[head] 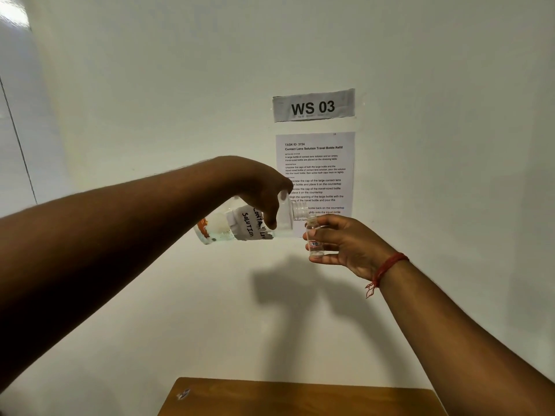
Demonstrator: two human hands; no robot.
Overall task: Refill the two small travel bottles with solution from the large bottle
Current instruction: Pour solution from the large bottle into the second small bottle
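Left hand (pixel 258 190) grips tipped large bottle (pixel 240 226); right hand (pixel 339 244) holds upright travel bottle (pixel 315 238), mouths touching.

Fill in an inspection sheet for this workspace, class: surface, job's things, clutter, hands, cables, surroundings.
Surface: brown wooden tabletop, only its far edge visible.
Job's things: large clear plastic bottle with handwritten label, tipped sideways, mouth at the small clear travel bottle, which is upright and uncapped.
Clutter: small pale scrap on the tabletop.
Hands: left hand grips the large bottle; right hand holds the travel bottle in its fingers.
Cables: nothing seen.
Surroundings: white wall, "WS 03" sign, printed task sheet.
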